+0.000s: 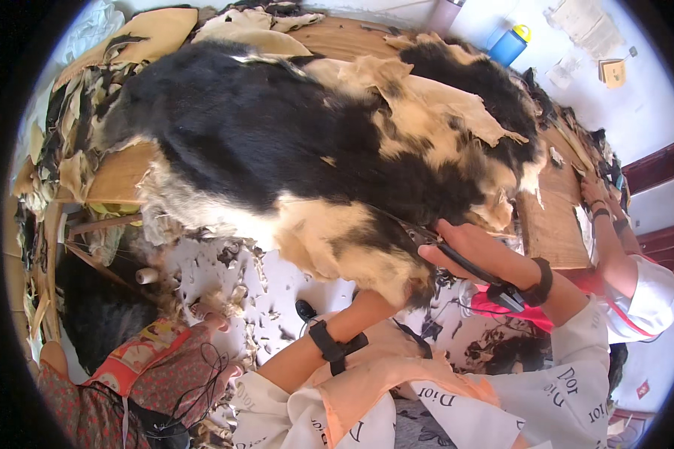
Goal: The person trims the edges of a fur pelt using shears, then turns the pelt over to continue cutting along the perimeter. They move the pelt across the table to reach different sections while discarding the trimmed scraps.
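The right hand [478,245] was clamped around a dark-handled tool [463,262] that slanted forward and leftward from it, while the black-and-tan hide [262,127] beyond stretched left to right across the counter [558,221], covering the left hand, whose grip I couldn't tell.

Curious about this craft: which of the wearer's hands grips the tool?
The right hand, holding the dark-handled tool; the left hand is hidden by the hide.

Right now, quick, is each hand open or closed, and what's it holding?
Left hand: can't tell, its fingers are hidden by the furry hide.
Right hand: closed, holding a tool with a black handle.
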`<state>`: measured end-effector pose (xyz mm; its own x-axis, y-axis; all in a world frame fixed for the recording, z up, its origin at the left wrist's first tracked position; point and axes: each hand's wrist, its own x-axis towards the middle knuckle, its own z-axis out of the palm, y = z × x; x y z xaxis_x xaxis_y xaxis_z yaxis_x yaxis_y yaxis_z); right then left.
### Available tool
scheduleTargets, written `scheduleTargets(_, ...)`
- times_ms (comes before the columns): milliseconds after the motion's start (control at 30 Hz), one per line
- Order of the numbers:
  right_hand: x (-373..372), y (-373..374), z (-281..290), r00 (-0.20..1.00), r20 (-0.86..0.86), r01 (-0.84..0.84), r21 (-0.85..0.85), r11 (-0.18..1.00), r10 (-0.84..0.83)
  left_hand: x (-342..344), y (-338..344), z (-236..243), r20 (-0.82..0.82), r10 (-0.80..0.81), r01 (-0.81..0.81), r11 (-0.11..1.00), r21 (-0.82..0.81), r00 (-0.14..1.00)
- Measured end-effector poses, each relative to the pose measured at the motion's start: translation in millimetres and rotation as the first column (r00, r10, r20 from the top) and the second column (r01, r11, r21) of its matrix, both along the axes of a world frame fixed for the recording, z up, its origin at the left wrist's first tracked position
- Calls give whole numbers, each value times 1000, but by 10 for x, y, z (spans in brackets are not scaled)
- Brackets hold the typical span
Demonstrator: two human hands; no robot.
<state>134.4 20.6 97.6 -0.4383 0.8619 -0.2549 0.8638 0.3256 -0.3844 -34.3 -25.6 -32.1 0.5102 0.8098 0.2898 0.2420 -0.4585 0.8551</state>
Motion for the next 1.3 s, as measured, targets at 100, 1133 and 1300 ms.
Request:
scheduleTargets(100, 27, 70, -18, 988, 129, -92, 32, 995, 87, -61, 0, -71, 17, 13, -13, 1000, 4, 1000)
scheduleTargets(1133, -649, 744, -117, 835, 219, -541, 155, 827, 505, 14, -194, 63, -98, 91, -70, 976, 205, 991)
scheduleTargets(1300, -786, 761, -72, 834, 250, -525, 86, 847, 492, 53, -312, -234, -138, 126, -109, 986, 127, 982)
